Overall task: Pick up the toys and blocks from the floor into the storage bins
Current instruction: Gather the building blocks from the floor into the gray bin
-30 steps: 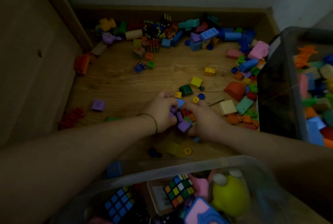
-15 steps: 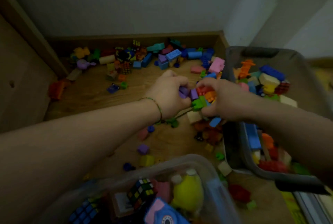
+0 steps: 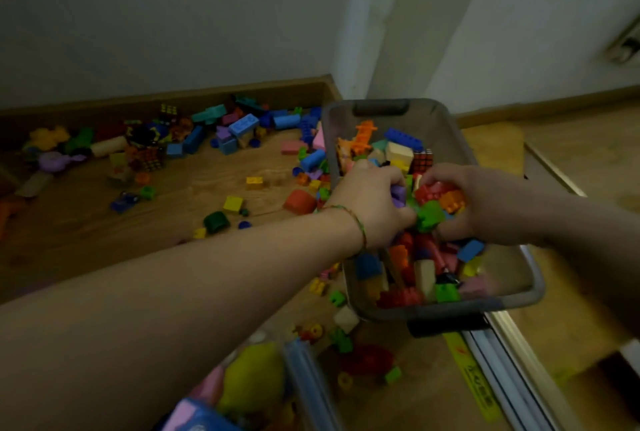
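A grey storage bin [image 3: 453,125] brims with red, orange, blue, green and cream blocks [image 3: 408,278]. Purple, green, red and orange pieces [image 3: 431,207] show between two hands. A green-and-yellow braided bracelet [image 3: 358,226] circles one wrist above the wood-grain brown floor [image 3: 194,184].

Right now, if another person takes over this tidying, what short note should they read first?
Left hand: closed on purple and other blocks, over the grey bin.
Right hand: closed on the same handful of blocks, red, orange and green, over the bin.
Done: the grey bin already holds many blocks; the handful is above it, not yet dropped.
Left: release the handful, then collect the blocks scattered on the floor, the pile along the wall and the few pieces beside the bin. A second clear bin with toys sits near the person.
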